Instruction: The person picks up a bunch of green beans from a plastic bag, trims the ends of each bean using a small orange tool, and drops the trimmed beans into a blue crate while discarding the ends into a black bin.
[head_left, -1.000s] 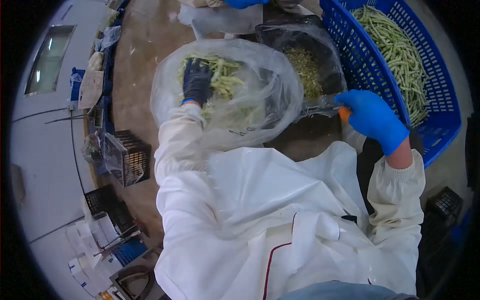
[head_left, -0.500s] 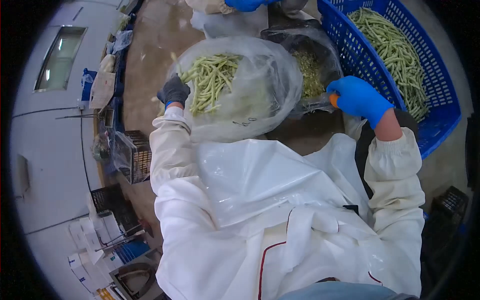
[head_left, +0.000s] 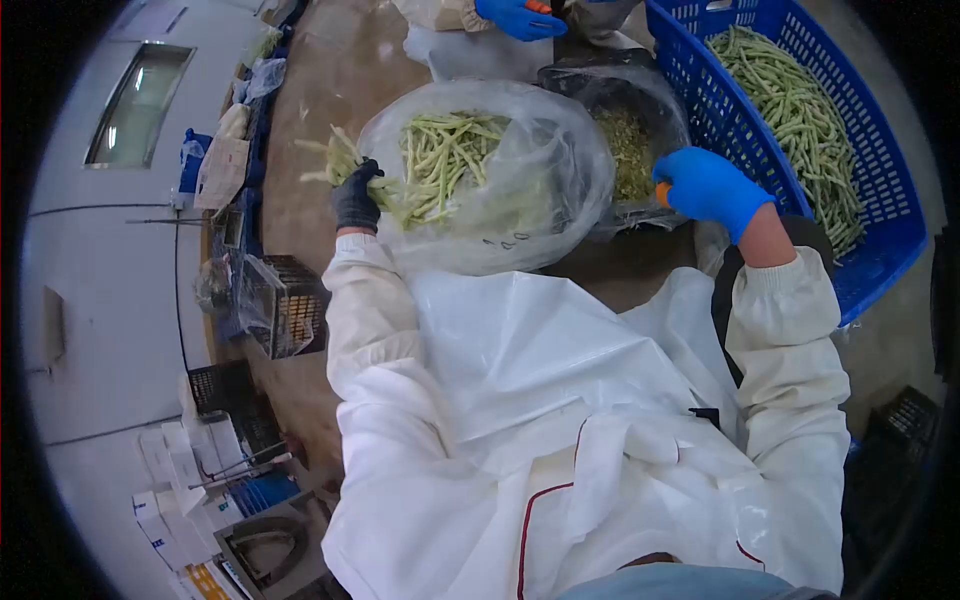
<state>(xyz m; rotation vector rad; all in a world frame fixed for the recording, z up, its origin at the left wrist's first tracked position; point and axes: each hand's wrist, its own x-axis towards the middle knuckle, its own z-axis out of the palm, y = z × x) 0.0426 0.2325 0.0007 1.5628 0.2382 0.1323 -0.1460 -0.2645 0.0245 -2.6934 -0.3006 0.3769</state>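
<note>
My left hand [head_left: 358, 197], in a dark grey glove, is closed around a bunch of pale green beans [head_left: 338, 160]. Their ends stick out to the left, beside a clear plastic bag [head_left: 550, 150] with a loose pile of green beans [head_left: 445, 160] in it. In its blue glove, my right hand [head_left: 715, 197] grips a small tool with an orange handle [head_left: 662, 193]; its working end cannot be made out. That hand is near a dark, plastic-lined container [head_left: 668, 95] with chopped green scraps [head_left: 625, 150].
A large blue crate [head_left: 880, 185] of green beans [head_left: 795, 130] stands at the right. Opposite me, another person's blue-gloved hand [head_left: 522, 18] holds something orange. A white apron [head_left: 540, 350] covers my lap. Crates [head_left: 290, 305] and boxes line the left wall.
My left hand has tilted, and the bunch of beans in it now shows more plainly at the left of the bag. The view has shifted slightly. My right hand keeps its grip.
</note>
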